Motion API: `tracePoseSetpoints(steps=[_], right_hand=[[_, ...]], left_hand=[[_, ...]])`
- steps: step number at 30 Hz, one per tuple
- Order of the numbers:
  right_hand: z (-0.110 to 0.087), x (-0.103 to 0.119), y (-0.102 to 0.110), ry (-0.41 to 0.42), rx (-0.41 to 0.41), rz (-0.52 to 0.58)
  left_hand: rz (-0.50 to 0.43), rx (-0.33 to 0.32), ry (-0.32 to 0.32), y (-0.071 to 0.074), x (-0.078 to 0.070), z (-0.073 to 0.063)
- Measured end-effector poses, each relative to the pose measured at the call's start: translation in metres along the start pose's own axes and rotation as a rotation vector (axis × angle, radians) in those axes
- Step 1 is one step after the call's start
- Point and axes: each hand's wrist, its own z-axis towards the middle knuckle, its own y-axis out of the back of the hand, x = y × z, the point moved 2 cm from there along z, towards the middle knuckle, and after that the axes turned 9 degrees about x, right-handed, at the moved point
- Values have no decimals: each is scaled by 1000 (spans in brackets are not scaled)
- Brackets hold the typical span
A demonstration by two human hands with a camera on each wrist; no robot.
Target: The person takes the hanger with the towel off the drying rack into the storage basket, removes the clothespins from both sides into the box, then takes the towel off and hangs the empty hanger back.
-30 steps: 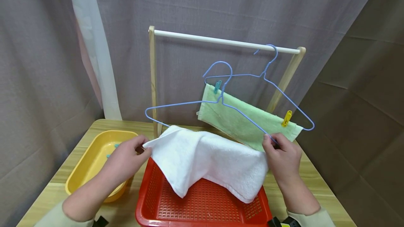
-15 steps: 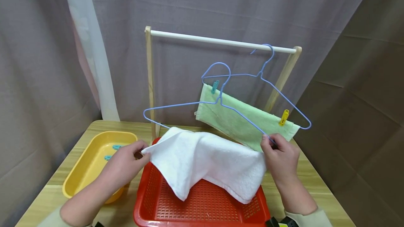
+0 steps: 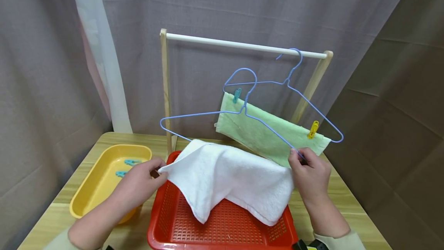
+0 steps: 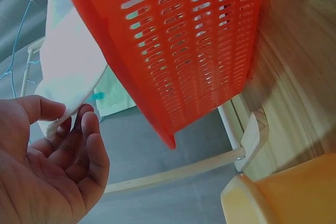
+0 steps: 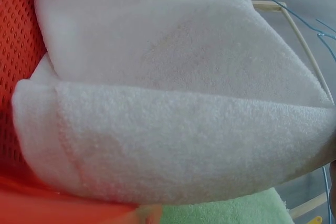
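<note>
A white towel (image 3: pixel 239 180) drapes over the lower bar of a blue wire hanger (image 3: pixel 204 114), above a red basket (image 3: pixel 222 244). My left hand (image 3: pixel 143 176) pinches the towel's left corner between thumb and fingers, as the left wrist view also shows. At the hanger's lower right end my right hand (image 3: pixel 312 173) grips the wire, with the towel's edge right beside it. The towel's folded layers (image 5: pixel 173 135) fill most of the right wrist view. The front hanger's hook points up and overlaps the hanger behind it in the head view.
A wooden rack with a white rail (image 3: pixel 222 42) stands behind. From it hangs another blue hanger (image 3: pixel 312 105) with a green towel (image 3: pixel 263 126), held by a teal clothespin (image 3: pixel 237 95) and a yellow clothespin (image 3: pixel 313 129). Left, a yellow tray (image 3: pixel 81 188) holds teal clothespins (image 3: pixel 132 162).
The towel's left corner in my left hand has dropped slightly. The front hanger stays in my right hand with little movement, and the whole view has shifted a little.
</note>
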Motion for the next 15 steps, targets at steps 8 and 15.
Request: tracePoseSetpoints(steps=[8, 15], right_hand=[[0, 0, 0, -4, -4, -6], [0, 0, 0, -13, -8, -17]], left_hand=[[18, 6, -14, -2, 1, 0], [31, 18, -10, -2, 1, -1]])
